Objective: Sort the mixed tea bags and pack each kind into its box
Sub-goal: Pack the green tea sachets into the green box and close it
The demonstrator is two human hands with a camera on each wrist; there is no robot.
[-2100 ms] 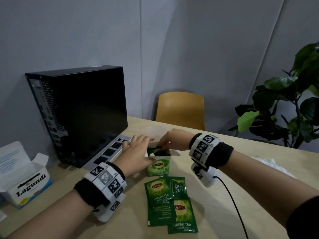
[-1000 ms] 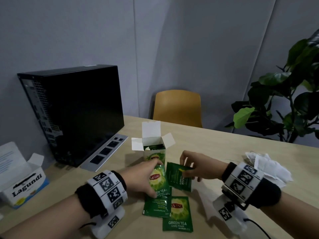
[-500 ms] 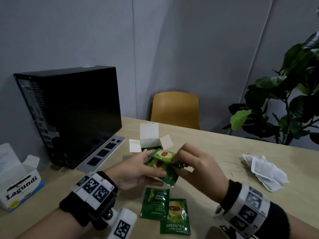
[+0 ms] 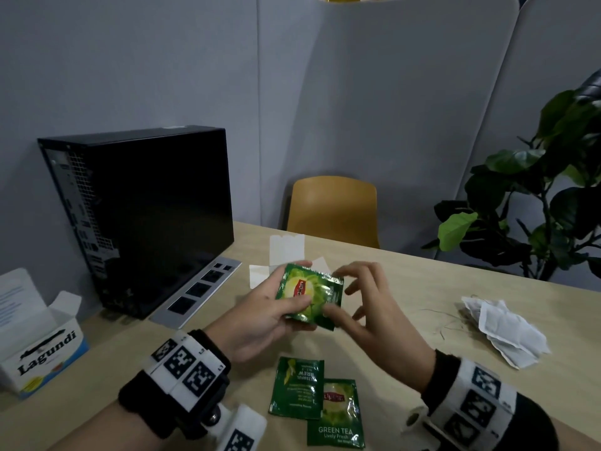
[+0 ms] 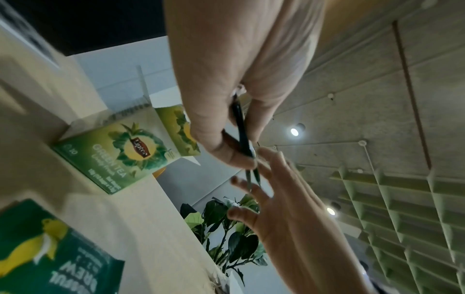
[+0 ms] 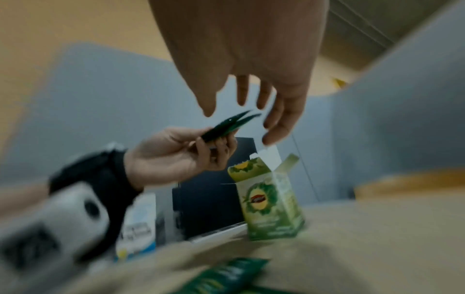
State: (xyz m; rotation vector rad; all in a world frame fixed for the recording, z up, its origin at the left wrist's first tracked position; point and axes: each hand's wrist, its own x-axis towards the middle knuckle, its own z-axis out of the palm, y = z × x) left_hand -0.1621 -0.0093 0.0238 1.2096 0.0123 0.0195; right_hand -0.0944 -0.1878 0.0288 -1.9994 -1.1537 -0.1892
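Pinched between thumb and fingers of the left hand (image 4: 260, 315), two green tea sachets (image 4: 309, 296) sit above the table (image 4: 422, 288), just near of the open green tea box (image 6: 270, 201). Beside them, the right hand (image 4: 374, 307) spreads loose, gripping nothing.

The held sachets (image 4: 309, 296) are glossy green foil that catches the light, as are the two lying sachets (image 4: 317, 400). The green box (image 5: 120, 151) is printed card with white matt flaps. The counter (image 4: 422, 288) is pale, smooth, matt wood-look. The loose tea bags (image 4: 507, 330) are soft white paper. The computer (image 4: 146, 216) has a glossy black side.
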